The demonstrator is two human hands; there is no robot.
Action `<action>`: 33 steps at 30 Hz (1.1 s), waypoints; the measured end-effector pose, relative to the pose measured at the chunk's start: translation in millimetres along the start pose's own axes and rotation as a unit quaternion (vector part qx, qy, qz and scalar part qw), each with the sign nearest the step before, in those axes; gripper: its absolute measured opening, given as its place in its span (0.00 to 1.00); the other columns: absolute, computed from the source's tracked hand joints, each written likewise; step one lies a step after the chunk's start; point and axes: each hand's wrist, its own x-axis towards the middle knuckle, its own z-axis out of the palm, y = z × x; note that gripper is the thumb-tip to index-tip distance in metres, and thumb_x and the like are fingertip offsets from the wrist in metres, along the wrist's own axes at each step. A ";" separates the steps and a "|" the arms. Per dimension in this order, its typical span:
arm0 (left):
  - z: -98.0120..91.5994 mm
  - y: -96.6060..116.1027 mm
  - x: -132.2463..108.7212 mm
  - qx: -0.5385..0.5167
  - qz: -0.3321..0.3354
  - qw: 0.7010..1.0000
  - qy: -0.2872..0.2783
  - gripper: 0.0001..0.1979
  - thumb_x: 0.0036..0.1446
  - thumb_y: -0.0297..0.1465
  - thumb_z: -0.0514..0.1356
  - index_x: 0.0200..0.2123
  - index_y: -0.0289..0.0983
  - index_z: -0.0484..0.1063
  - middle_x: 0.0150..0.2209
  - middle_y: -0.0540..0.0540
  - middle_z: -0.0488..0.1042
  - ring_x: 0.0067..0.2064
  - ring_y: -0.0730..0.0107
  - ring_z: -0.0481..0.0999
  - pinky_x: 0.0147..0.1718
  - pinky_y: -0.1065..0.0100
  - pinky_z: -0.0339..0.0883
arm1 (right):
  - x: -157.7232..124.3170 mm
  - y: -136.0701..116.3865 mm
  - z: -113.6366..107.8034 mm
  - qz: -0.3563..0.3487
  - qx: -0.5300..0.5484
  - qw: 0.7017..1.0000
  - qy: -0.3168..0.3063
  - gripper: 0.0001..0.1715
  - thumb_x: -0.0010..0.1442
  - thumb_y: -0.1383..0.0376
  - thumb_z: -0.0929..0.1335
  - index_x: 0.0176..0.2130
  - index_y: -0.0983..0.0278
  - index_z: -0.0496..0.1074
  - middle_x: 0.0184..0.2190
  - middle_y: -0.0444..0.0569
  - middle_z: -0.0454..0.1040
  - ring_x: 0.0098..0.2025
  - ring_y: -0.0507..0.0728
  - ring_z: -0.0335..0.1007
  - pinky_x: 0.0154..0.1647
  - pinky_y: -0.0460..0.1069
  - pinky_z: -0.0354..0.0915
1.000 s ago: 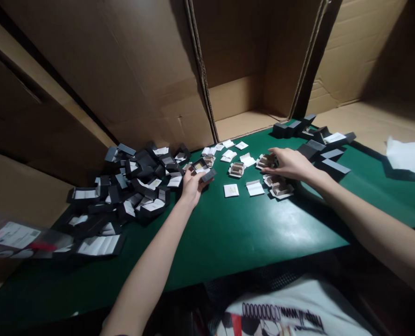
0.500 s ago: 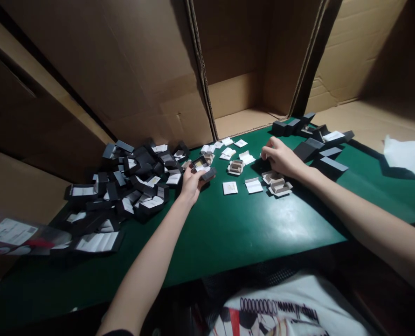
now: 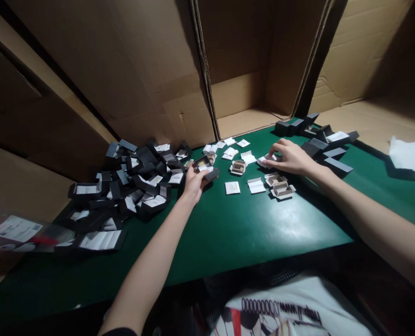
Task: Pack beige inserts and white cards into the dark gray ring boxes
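Observation:
My left hand is closed around a small open black box, its lid tilted back and white lining showing inside. To the right, my right hand has thumb and fingertips closed on a white folded card insert at the tabletop. Nearer to me lie brown-sided card inserts, standing folded up. Two white inserts, one flat and one creased, rest left of them. Another folded brown insert sits between my hands, with several white pieces behind it.
Many open black boxes are heaped at the left on the green table. More black boxes lie at the right, near a white sheet. Cardboard walls enclose the back. A labelled plastic bag stands far left.
My right hand's fingers have spread from a tight curl, and a white insert now shows between thumb and fingertips. My left hand keeps hold of the black box. The view has shifted slightly.

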 end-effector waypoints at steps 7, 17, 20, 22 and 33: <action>0.0 -1.2 -0.2 0.006 -0.001 1.000 0.001 0.20 0.41 0.20 0.62 0.40 0.38 0.66 0.39 0.45 0.75 0.38 0.61 0.76 0.37 0.57 0.76 | -1.3 -0.4 5.0 0.001 0.001 1.000 -0.004 0.19 0.55 0.49 0.66 0.34 0.63 0.72 0.34 0.52 0.70 0.31 0.57 0.68 0.31 0.50 0.64; 6.2 3.1 -7.4 -0.025 -0.038 0.999 -0.029 0.11 0.51 0.26 0.59 0.40 0.37 0.69 0.38 0.43 0.76 0.43 0.60 0.76 0.41 0.58 0.74 | -1.9 -2.7 5.7 0.062 -0.016 0.998 0.012 0.22 0.53 0.50 0.66 0.38 0.64 0.70 0.31 0.53 0.76 0.32 0.61 0.72 0.27 0.51 0.64; 11.8 2.7 -14.0 -0.035 -0.056 0.997 -0.047 0.10 0.54 0.28 0.57 0.41 0.37 0.69 0.39 0.43 0.76 0.44 0.61 0.76 0.42 0.58 0.73 | -2.6 -7.4 3.6 0.041 -0.013 0.999 0.006 0.17 0.52 0.54 0.66 0.35 0.64 0.71 0.28 0.51 0.76 0.29 0.59 0.71 0.26 0.49 0.62; 15.8 2.3 -18.7 -0.040 -0.065 0.995 -0.069 0.10 0.56 0.29 0.55 0.42 0.38 0.70 0.40 0.43 0.76 0.44 0.60 0.77 0.41 0.58 0.73 | -3.0 -11.7 2.2 0.024 0.001 1.000 0.008 0.14 0.51 0.57 0.67 0.35 0.64 0.71 0.28 0.50 0.75 0.28 0.58 0.71 0.26 0.49 0.61; 26.7 -9.9 -29.8 -0.075 -0.068 0.987 -0.128 0.19 0.55 0.30 0.62 0.51 0.43 0.68 0.44 0.46 0.76 0.46 0.60 0.76 0.47 0.56 0.70 | -22.6 -87.2 -17.6 -0.204 0.228 0.948 0.083 0.12 0.55 0.60 0.68 0.40 0.62 0.69 0.41 0.52 0.76 0.40 0.57 0.72 0.42 0.53 0.70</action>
